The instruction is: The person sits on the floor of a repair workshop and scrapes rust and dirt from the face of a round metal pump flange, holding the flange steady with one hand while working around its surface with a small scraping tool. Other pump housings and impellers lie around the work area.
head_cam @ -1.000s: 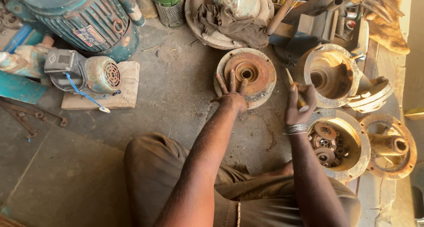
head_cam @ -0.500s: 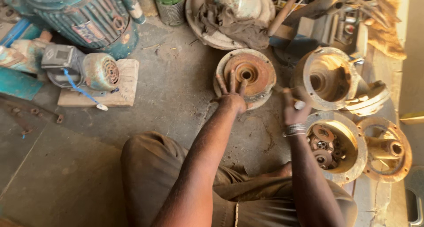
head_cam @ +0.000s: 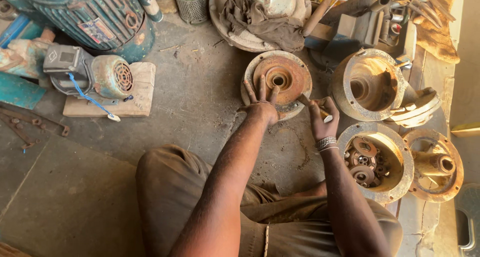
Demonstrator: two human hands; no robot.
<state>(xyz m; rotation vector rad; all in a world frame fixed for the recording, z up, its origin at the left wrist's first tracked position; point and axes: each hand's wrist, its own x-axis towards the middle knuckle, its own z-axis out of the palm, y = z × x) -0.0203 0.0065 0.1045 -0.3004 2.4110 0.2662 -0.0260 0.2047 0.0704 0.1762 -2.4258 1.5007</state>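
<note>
Rusty round flange cover [head_cam: 280,79]: flat on my concrete floor, raised hub, central bore upward. Small pale-handled tool [head_cam: 316,106]: tilted, tip at cover's right rim.

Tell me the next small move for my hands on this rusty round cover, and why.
Probably bring the tool tip down onto the rusty round cover's rim. The left hand already lies flat on its near edge, steadying it, while the right hand holds a thin tool just beside the rim.

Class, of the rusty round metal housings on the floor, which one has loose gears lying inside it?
The rusty round housing beside the right hand's wrist; the others hold none.
</note>
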